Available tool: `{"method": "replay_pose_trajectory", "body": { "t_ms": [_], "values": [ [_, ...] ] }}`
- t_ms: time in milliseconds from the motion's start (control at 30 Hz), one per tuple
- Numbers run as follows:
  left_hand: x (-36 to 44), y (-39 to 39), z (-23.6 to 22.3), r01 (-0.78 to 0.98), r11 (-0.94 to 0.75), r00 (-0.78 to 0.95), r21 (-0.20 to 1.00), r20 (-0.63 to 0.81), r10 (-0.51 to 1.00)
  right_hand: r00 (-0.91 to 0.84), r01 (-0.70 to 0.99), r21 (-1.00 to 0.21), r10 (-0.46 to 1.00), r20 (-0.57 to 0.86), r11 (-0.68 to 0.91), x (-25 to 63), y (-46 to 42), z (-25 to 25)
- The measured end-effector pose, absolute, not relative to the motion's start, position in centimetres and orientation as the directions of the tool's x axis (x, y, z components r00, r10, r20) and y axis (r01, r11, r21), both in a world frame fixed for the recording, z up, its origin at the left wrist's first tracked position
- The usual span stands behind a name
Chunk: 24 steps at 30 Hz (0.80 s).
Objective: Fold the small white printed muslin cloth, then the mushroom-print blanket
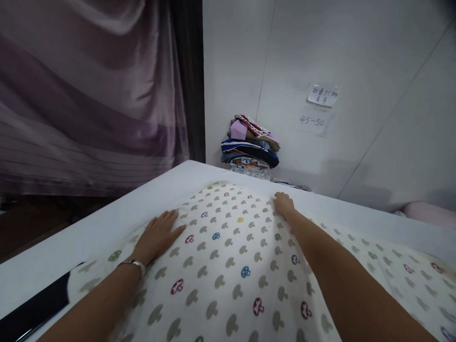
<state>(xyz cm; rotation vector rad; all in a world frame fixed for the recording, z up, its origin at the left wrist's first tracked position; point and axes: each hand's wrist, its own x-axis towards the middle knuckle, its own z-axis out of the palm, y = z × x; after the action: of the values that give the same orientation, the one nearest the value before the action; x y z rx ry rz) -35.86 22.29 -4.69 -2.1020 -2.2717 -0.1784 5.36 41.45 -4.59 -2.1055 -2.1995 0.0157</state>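
Observation:
A white cloth point(225, 241) printed with grey and coloured mushrooms is spread over a white table and runs off toward me and to the right. My left hand point(157, 237), with a bracelet at the wrist, lies flat on the cloth's left part, fingers apart. At the cloth's far right, my right hand point(284, 205) has its fingers closed on the fabric, and a ridge of cloth runs down from it. My right forearm covers part of the cloth on that side.
The white table point(183, 177) meets a pale wall behind. A stack of folded fabrics point(251, 147) stands beyond the far edge, below handwritten paper notes point(323, 95). A purple curtain point(88, 96) hangs at left. A dark flat object point(32, 306) lies at the lower left.

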Motion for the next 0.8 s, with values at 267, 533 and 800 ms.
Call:
{"method": "replay_pose_trajectory", "body": {
  "t_ms": [267, 533, 800],
  "values": [
    [-35.9, 22.4, -4.8, 0.994, 0.082, -0.090, 0.069, 0.109, 0.990, -0.045, 0.995, -0.086, 0.999, 0.008, 0.045, 4.8, 42.2, -4.2],
    [-36.6, 22.8, -5.2, 0.995, 0.083, -0.086, 0.048, 0.077, 0.993, -0.059, 0.995, -0.077, 0.993, 0.106, 0.068, 3.5, 42.2, -5.0],
    [-37.1, 23.2, -5.4, 0.999, 0.051, -0.052, 0.005, 0.080, 0.995, -0.052, 0.994, -0.095, 0.995, 0.088, 0.060, 10.9, 39.6, -4.3]
  ]
}}
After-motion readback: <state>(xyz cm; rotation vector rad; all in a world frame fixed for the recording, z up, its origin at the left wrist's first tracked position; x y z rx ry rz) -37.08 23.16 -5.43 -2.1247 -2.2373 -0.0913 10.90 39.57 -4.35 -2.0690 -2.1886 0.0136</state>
